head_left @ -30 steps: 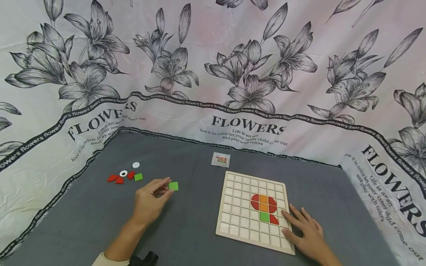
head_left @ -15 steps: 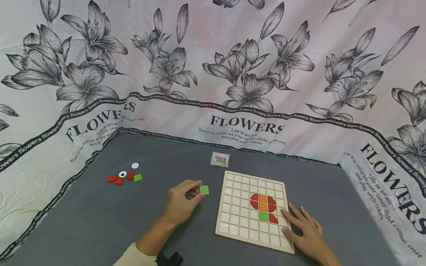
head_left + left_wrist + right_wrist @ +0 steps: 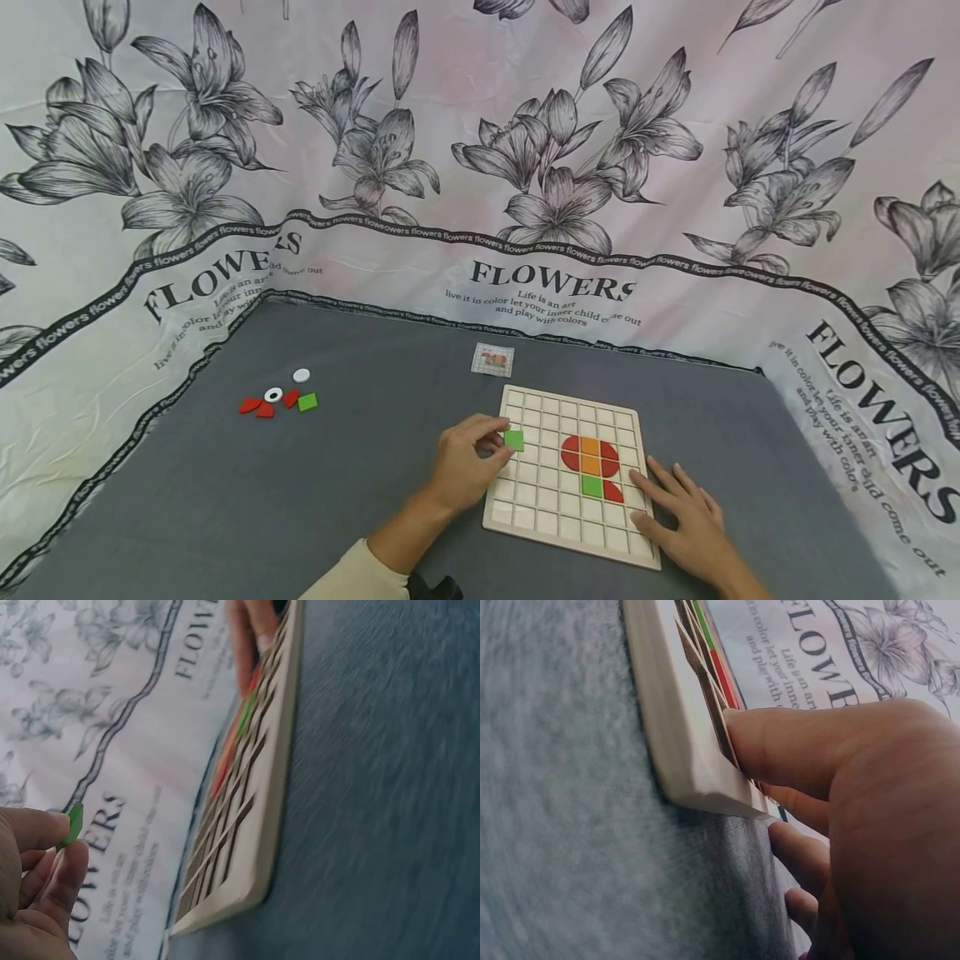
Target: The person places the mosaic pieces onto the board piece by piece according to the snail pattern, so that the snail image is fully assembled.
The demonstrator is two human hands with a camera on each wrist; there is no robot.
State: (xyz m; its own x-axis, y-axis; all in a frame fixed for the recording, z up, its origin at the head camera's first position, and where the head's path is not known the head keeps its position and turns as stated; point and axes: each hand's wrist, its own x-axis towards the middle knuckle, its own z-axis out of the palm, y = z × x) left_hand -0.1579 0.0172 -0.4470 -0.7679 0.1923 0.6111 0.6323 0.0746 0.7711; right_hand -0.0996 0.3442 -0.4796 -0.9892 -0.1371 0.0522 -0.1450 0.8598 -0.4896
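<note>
Between thumb and fingertips my left hand (image 3: 468,462) pinches a green square tile (image 3: 513,440), held above the left side of the wooden grid board (image 3: 528,518). The left wrist view shows the same green tile (image 3: 73,825) edge-on, raised over the board's level. My right hand (image 3: 686,525) rests at the board's right edge, its thumb and a finger on the rim and the other fingers stretched beyond it. Set in the grid are orange squares (image 3: 590,457), red rounded pieces (image 3: 571,454) on either side of them, a green square (image 3: 592,486) and a red quarter piece (image 3: 612,492).
Loose pieces lie at the left of the grey table: red pieces (image 3: 264,410), a green square (image 3: 307,402), a white disc (image 3: 302,375) and a white ring with a dark centre (image 3: 267,396). A small printed picture card (image 3: 492,360) lies behind the board. Flowered cloth surrounds the table.
My left hand has carried the green tile rightward across the table, from near the loose pieces to over the board's left edge. The right hand has stayed on the board.
</note>
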